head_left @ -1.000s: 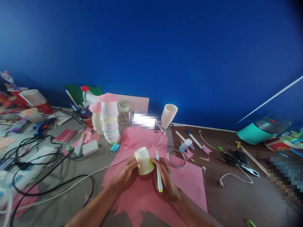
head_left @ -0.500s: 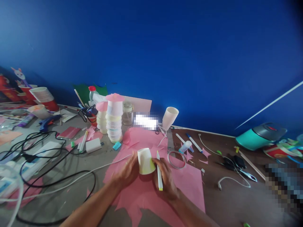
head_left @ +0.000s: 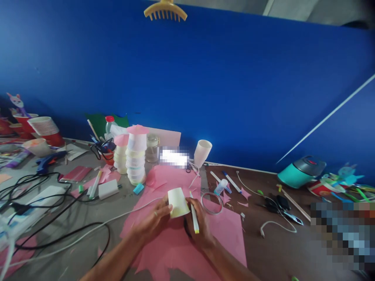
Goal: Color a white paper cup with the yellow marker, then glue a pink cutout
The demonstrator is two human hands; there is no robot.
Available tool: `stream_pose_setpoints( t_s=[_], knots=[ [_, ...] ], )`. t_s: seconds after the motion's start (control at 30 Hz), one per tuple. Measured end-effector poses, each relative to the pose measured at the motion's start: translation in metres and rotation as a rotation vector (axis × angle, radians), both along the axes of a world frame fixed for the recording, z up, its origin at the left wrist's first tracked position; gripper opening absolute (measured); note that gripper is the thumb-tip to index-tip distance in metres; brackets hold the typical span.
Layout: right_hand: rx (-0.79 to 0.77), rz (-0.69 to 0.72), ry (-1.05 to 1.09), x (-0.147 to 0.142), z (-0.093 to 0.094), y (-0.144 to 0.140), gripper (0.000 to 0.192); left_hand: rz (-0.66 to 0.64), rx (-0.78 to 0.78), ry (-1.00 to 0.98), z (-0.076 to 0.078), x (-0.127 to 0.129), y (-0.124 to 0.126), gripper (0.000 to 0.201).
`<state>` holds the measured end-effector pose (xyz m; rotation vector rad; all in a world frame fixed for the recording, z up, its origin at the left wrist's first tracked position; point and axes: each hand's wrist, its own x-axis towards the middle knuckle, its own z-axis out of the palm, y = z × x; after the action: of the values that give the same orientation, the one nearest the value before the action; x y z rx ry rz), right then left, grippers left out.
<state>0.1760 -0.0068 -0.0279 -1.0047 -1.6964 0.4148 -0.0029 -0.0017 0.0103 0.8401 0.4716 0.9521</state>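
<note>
A white paper cup (head_left: 178, 203), mouth down and tinted yellow near its rim, is held over a sheet of pink paper (head_left: 222, 238). Gripping its left side is my left hand (head_left: 156, 216), the thumb on the cup wall. My right hand (head_left: 199, 222) is closed around a white marker (head_left: 194, 214) with a yellow end, its tip pointing up and away from me. The right fingers are beside the cup's right side; whether they touch it is hidden. Stacked cups topped with pink paper (head_left: 136, 156) stand beyond, to the left.
Black cables (head_left: 70, 226) and a white power strip (head_left: 38, 207) spread over the left. A roll of tape (head_left: 211, 212) and a glue bottle (head_left: 221, 186) lie to the right, near scissors (head_left: 293, 218). A tall white cup (head_left: 202, 153) leans by the blue wall (head_left: 234, 86).
The view has tilted up and shifted right, bringing a yellow hair claw into sight at the top. The cup has turned slightly, and my left thumb now shows on it.
</note>
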Motion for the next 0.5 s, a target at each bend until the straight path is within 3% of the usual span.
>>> stream_pose_setpoints(
  t_s=[0.3, 0.5],
  knots=[
    [-0.016, -0.049, 0.010, 0.004, -0.010, 0.006, 0.025, 0.073, 0.022, 0.201, -0.015, -0.004, 0.004, 0.096],
    [0.006, -0.102, 0.014, 0.003, -0.012, 0.006, 0.032, 0.110, 0.057, 0.245, -0.009, -0.001, 0.005, 0.095]
  ],
)
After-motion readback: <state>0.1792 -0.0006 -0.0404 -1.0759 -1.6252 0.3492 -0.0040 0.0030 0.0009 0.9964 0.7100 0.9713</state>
